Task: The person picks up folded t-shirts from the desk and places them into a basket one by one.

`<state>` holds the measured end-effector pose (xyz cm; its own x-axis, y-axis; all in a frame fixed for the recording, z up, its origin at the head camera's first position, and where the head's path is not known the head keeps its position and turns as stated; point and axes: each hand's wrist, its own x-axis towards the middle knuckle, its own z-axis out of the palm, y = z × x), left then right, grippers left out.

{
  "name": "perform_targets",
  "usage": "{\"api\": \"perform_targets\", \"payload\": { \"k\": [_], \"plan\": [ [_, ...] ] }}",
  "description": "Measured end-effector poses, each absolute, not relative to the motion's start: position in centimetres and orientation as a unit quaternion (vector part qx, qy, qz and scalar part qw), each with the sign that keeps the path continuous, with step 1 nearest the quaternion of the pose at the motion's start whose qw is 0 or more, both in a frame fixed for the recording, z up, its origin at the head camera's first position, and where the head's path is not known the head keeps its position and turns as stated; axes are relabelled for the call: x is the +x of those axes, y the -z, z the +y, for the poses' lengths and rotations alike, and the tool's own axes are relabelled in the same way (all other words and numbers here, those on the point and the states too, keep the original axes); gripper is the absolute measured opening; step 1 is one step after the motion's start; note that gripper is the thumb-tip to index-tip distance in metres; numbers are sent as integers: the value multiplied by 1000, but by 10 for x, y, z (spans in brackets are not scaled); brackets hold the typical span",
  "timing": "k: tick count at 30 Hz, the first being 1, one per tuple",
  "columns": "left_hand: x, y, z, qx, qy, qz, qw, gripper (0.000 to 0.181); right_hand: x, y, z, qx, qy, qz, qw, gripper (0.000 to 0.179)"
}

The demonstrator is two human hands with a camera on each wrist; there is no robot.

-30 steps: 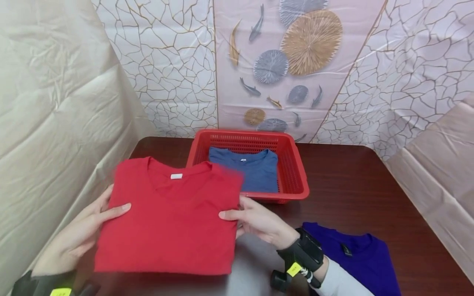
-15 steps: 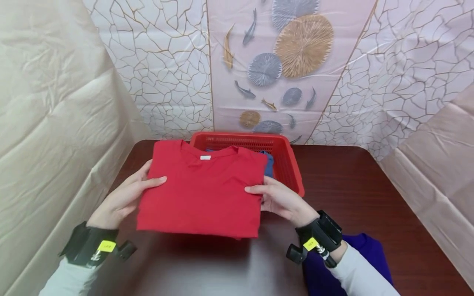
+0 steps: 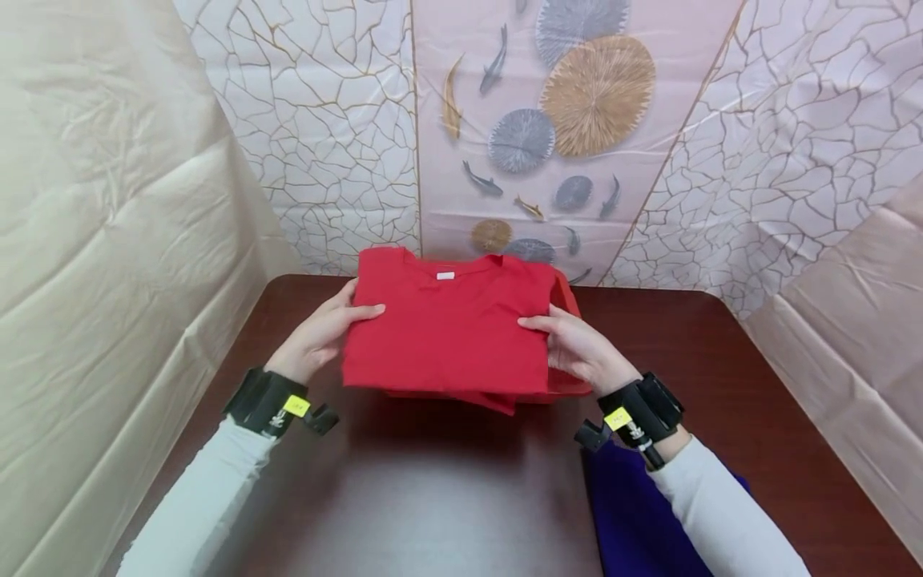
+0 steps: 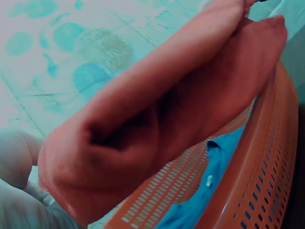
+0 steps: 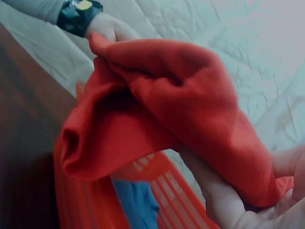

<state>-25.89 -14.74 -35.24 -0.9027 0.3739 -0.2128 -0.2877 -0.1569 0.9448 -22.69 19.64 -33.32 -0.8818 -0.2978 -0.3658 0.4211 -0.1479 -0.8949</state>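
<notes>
A folded red T-shirt point(image 3: 447, 336) with a white neck label is held up level over a red plastic basket point(image 3: 568, 296). My left hand point(image 3: 317, 332) pinches its left side, thumb on top and fingers beneath. On the opposite side my right hand point(image 3: 580, 344) grips the edge the same way. Both wrist views show the shirt above the basket, its folded layers sagging between the hands. Inside the basket lies a blue T-shirt point(image 4: 205, 191), hidden from the head view by the red one.
A folded purple T-shirt point(image 3: 634, 513) lies on the dark brown table point(image 3: 433, 513) at the right, partly under my right forearm. The basket stands near the table's back edge, before a patterned curtain point(image 3: 346, 144). A beige curtain point(image 3: 130, 240) hangs along the left.
Both hands have carried the red T-shirt forward and to the right, from in front of the basket to over it. It now covers the blue T-shirt in the head view.
</notes>
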Motion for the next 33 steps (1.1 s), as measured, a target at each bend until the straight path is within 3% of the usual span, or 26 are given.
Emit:
{"api": "perform_targets", "payload": {
  "k": [8, 14, 27, 30, 33],
  "plan": [
    [-289, 369, -112, -3, -759, 619, 202, 79, -259, 347, 220, 65, 730, 641, 225, 68],
    [-304, 382, -100, -29, -735, 640, 222, 86, -279, 366, 226, 67, 694, 683, 217, 67],
    [-306, 387, -90, -11, -654, 703, 279, 86, -280, 384, 219, 46, 596, 769, 226, 77],
    [-299, 386, -93, 19, -591, 766, 252, 84, -276, 386, 218, 21, 554, 807, 206, 82],
    [-290, 383, -94, 89, -476, 855, 184, 79, -268, 385, 218, -40, 456, 877, 144, 86]
  ]
}}
